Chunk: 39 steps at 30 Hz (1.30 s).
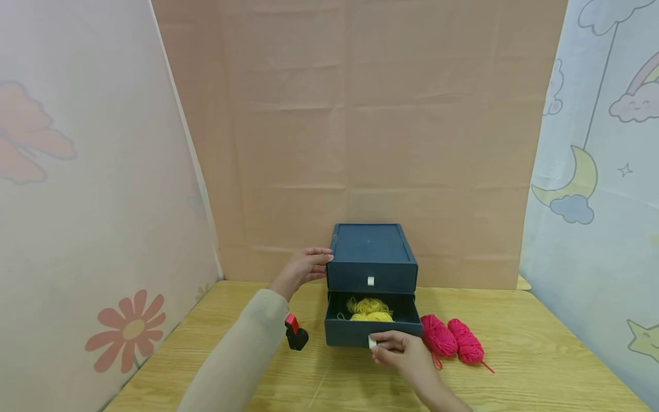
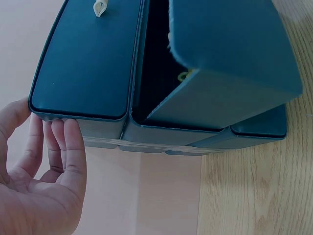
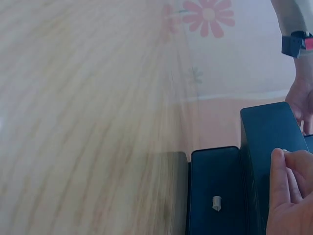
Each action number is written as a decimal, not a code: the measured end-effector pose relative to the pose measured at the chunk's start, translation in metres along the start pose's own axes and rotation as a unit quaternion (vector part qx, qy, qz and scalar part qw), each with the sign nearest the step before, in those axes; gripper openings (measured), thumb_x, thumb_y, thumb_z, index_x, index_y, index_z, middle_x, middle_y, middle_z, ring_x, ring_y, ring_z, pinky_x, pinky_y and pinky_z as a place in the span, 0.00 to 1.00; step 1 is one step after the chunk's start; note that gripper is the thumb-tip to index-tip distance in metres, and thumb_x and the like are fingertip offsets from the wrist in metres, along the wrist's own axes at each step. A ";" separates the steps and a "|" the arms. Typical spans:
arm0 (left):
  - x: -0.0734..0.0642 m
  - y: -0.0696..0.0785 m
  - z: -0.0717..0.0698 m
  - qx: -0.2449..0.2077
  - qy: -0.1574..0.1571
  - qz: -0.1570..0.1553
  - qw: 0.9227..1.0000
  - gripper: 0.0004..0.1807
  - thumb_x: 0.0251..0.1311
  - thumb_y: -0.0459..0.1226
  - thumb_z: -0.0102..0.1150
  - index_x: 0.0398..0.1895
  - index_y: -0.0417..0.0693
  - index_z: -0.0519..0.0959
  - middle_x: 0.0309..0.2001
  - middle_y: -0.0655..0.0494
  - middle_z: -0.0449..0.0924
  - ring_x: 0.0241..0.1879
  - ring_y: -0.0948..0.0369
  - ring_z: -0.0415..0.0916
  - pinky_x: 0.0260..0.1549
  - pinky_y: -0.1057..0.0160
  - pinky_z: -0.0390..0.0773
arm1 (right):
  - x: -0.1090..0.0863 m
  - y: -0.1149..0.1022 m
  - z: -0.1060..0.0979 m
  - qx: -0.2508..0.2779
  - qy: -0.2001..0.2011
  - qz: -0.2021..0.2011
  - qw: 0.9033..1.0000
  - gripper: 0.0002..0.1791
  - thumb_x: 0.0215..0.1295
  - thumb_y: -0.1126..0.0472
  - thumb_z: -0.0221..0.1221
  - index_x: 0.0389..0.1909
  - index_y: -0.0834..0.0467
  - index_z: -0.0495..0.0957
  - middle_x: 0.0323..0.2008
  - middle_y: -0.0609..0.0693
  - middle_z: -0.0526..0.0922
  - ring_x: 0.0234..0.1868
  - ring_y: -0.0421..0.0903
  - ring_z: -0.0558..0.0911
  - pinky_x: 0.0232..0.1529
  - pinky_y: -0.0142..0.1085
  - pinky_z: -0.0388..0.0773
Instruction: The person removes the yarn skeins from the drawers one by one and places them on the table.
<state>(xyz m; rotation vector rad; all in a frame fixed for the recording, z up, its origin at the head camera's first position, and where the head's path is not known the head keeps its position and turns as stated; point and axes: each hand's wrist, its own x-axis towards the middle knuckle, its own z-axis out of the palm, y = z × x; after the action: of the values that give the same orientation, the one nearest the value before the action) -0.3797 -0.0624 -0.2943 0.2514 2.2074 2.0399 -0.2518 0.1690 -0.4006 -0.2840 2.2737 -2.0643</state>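
A dark blue drawer cabinet [image 1: 372,243] stands on the table. Its middle drawer [image 1: 342,332] is pulled out, with yellow yarn [image 1: 372,312] lying inside. My right hand [image 1: 407,357] pinches the small white pull tab [image 1: 372,342] on that drawer's front between thumb and fingers. At the cabinet's upper left edge, my left hand [image 1: 305,267] touches the side wall with its fingers. In the left wrist view the left thumb [image 2: 15,113] lies at the cabinet's corner, and the fingertips rest against its side. The top drawer [image 2: 88,63] is closed.
Two pink yarn skeins [image 1: 453,340] lie on the table right of the open drawer. A black and red device [image 1: 296,333] is at the left wrist. The right wrist view shows the closed bottom drawer [image 3: 215,176]. Beige cloth [image 1: 360,114] hangs behind the cabinet.
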 end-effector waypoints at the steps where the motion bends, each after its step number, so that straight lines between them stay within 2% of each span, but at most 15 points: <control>1: 0.000 0.000 0.000 0.001 0.000 0.001 1.000 0.15 0.59 0.38 0.60 0.48 0.45 0.78 0.39 0.51 0.77 0.32 0.58 0.74 0.47 0.55 0.76 | -0.001 -0.001 0.001 -0.004 0.002 0.000 1.000 0.21 0.55 0.61 0.64 0.48 0.68 0.77 0.36 0.56 0.84 0.36 0.50 0.83 0.39 0.40 0.80; 5: 0.000 0.001 0.000 0.001 0.002 0.000 1.000 0.15 0.58 0.39 0.60 0.47 0.45 0.78 0.39 0.51 0.78 0.32 0.58 0.74 0.44 0.58 0.77 | -0.006 -0.003 0.004 -0.019 0.013 0.008 1.000 0.20 0.54 0.61 0.65 0.47 0.67 0.78 0.35 0.55 0.84 0.34 0.48 0.83 0.37 0.37 0.80; 9: 0.001 0.001 0.000 0.001 0.004 -0.001 1.000 0.14 0.58 0.38 0.60 0.47 0.45 0.79 0.38 0.51 0.78 0.31 0.58 0.74 0.45 0.57 0.77 | -0.010 -0.003 0.005 -0.026 0.015 0.021 0.999 0.20 0.53 0.61 0.66 0.46 0.67 0.79 0.34 0.55 0.84 0.33 0.46 0.83 0.36 0.37 0.80; 16: -0.001 0.001 0.000 -0.001 0.005 -0.001 1.000 0.14 0.58 0.38 0.60 0.47 0.44 0.79 0.39 0.50 0.77 0.32 0.57 0.74 0.49 0.53 0.74 | -0.019 -0.004 0.004 -0.020 -0.001 0.032 0.999 0.20 0.54 0.63 0.65 0.46 0.69 0.78 0.34 0.56 0.84 0.33 0.47 0.83 0.37 0.37 0.80; 22: -0.001 0.001 0.001 -0.003 0.010 -0.002 1.000 0.14 0.58 0.38 0.60 0.47 0.43 0.79 0.38 0.50 0.77 0.31 0.58 0.74 0.45 0.56 0.77 | -0.024 -0.002 0.003 -0.021 -0.023 0.036 0.999 0.20 0.55 0.64 0.64 0.47 0.70 0.77 0.34 0.56 0.84 0.35 0.49 0.83 0.38 0.39 0.80; 27: -0.002 0.001 0.001 0.002 0.010 -0.005 1.000 0.14 0.58 0.38 0.60 0.46 0.45 0.79 0.38 0.50 0.78 0.32 0.57 0.74 0.46 0.56 0.76 | -0.028 0.000 0.003 -0.024 -0.023 0.042 0.999 0.20 0.54 0.64 0.64 0.47 0.70 0.77 0.33 0.56 0.84 0.34 0.49 0.83 0.37 0.41 0.80; 39: -0.003 0.002 0.001 0.004 0.005 -0.002 1.000 0.14 0.58 0.39 0.60 0.47 0.45 0.78 0.41 0.50 0.77 0.34 0.57 0.74 0.48 0.55 0.75 | -0.038 0.001 0.005 -0.002 -0.037 0.054 0.998 0.19 0.56 0.65 0.63 0.47 0.72 0.77 0.33 0.56 0.83 0.32 0.45 0.82 0.38 0.39 0.80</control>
<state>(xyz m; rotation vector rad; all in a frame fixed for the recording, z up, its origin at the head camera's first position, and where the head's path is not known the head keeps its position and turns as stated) -0.3760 -0.0618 -0.2926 0.2370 2.2213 2.0337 -0.2137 0.1712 -0.4054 -0.2290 2.2000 -1.9644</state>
